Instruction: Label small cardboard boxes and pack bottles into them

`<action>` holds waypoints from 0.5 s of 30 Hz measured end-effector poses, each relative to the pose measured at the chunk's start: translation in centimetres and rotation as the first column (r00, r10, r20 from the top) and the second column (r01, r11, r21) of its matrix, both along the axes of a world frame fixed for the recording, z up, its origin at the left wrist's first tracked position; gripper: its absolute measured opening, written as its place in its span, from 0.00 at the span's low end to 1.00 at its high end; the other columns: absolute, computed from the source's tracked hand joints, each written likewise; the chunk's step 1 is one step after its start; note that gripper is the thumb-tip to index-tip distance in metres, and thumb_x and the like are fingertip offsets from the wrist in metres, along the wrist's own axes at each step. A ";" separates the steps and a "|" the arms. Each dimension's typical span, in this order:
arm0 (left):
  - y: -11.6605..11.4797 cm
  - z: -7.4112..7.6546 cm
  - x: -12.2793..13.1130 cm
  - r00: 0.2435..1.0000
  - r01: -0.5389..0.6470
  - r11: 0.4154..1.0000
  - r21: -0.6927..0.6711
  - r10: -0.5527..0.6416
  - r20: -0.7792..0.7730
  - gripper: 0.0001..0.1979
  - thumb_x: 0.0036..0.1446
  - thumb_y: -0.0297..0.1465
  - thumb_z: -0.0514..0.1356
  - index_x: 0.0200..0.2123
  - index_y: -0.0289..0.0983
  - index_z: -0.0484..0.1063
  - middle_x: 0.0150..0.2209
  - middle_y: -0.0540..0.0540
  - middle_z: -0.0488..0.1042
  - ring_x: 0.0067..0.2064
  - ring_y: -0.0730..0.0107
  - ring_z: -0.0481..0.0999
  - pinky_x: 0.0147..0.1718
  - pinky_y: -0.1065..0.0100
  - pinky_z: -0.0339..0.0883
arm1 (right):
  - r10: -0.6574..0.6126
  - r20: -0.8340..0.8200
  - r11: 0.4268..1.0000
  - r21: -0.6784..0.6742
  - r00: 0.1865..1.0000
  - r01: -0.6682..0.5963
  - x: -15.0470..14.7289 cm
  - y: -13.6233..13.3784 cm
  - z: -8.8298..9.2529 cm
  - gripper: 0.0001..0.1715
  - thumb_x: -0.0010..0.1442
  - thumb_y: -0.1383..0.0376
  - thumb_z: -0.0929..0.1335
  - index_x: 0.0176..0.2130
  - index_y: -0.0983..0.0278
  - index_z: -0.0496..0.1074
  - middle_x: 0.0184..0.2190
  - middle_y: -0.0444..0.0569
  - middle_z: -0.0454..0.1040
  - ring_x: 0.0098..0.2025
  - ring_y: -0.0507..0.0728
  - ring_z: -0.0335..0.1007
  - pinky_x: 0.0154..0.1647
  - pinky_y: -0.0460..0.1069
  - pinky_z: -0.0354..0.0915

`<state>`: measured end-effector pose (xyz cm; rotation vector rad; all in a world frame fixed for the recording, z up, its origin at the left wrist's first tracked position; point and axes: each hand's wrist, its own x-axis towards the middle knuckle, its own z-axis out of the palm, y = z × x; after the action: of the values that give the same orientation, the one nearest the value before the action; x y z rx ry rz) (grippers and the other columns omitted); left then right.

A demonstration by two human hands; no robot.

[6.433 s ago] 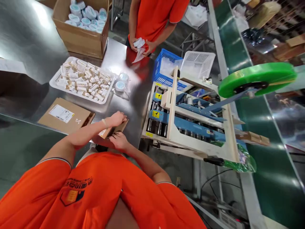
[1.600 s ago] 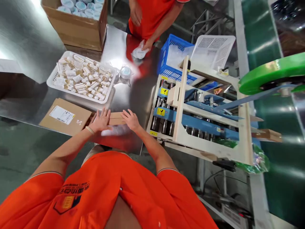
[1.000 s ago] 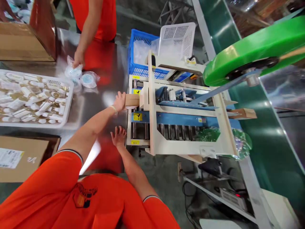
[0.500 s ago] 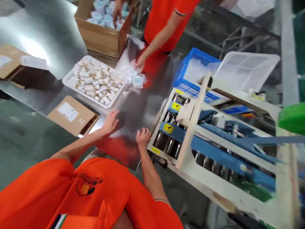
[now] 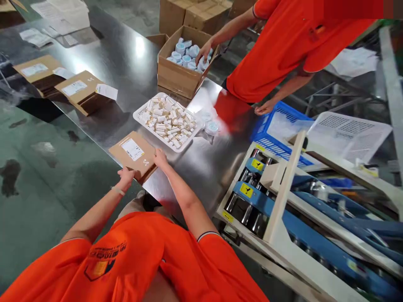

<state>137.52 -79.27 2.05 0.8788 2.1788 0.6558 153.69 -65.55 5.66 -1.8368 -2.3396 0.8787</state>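
A stack of flat brown cardboard boxes [image 5: 128, 164] lies at the table's near edge, a white label on its top. My left hand [image 5: 126, 176] is closed on the near corner of the stack, its fingers partly hidden. At the right-hand edge, my right hand [image 5: 160, 158] grips the same stack with bent fingers. Just beyond it stands a white plastic tray [image 5: 138, 115] heaped with small white-and-gold pieces [image 5: 168, 119]. Clear-wrapped round containers with light blue tops [image 5: 211, 127] sit beside the tray.
Across the metal table [image 5: 122, 54], a co-worker [image 5: 267, 50] reaches into an open carton [image 5: 176, 77] of round containers. More cardboard stacks [image 5: 83, 90] lie at the left. A roller conveyor [image 5: 248, 201] and a blue crate [image 5: 267, 130] stand at the right.
My hands have gone from resting apart at the table's edge to holding the cardboard stack. The view has turned left. The co-worker's hand has left the wrapped containers.
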 end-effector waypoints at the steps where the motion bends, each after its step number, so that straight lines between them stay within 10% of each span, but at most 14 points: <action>1: -0.5 0.1 0.3 0.999 -0.008 1.000 -0.011 0.008 0.037 0.17 0.57 0.34 0.68 0.48 0.40 0.70 0.47 0.43 0.66 0.54 0.47 0.75 0.49 0.48 0.78 | -0.036 -0.028 0.999 0.017 0.999 0.037 0.6 -0.2 0.3 0.15 0.72 0.67 0.69 0.57 0.64 0.75 0.56 0.61 0.80 0.56 0.66 0.79 0.57 0.56 0.73; 7: -2.2 5.0 2.0 0.981 0.158 0.928 0.336 -0.108 -0.163 0.37 0.57 0.41 0.71 0.67 0.36 0.70 0.59 0.30 0.67 0.67 0.32 0.67 0.66 0.31 0.67 | -0.084 -0.278 0.980 0.148 0.957 0.129 12.8 -5.0 4.5 0.13 0.72 0.63 0.69 0.54 0.58 0.77 0.38 0.45 0.84 0.41 0.60 0.81 0.45 0.50 0.72; 11: 1.8 9.5 5.8 0.755 0.655 0.579 0.485 -0.478 -0.449 0.34 0.66 0.45 0.65 0.72 0.40 0.72 0.70 0.28 0.66 0.75 0.31 0.60 0.75 0.31 0.51 | -0.090 -0.143 0.924 0.358 0.986 0.136 22.5 -11.0 6.0 0.11 0.73 0.64 0.70 0.50 0.58 0.83 0.42 0.51 0.88 0.45 0.61 0.84 0.52 0.51 0.71; 13: 4.1 9.9 8.5 0.528 0.831 0.352 0.432 -0.743 -0.410 0.24 0.67 0.45 0.63 0.62 0.44 0.82 0.63 0.33 0.77 0.69 0.34 0.70 0.73 0.33 0.58 | -0.110 -0.085 0.920 0.368 0.990 0.134 25.4 -13.3 5.3 0.09 0.71 0.67 0.71 0.45 0.59 0.85 0.41 0.52 0.88 0.45 0.61 0.85 0.52 0.52 0.72; 15: 5.5 9.0 11.0 0.417 0.856 0.280 0.434 -0.871 -0.260 0.18 0.63 0.48 0.65 0.47 0.44 0.88 0.46 0.37 0.84 0.53 0.39 0.81 0.61 0.40 0.73 | -0.134 -0.073 0.923 0.355 0.988 0.151 27.1 -14.7 4.2 0.09 0.69 0.68 0.72 0.42 0.60 0.85 0.40 0.52 0.88 0.45 0.62 0.86 0.52 0.53 0.75</action>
<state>148.47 -73.80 11.07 2.1134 1.0889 0.6278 180.77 -80.24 9.83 -1.7791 -2.1280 0.4337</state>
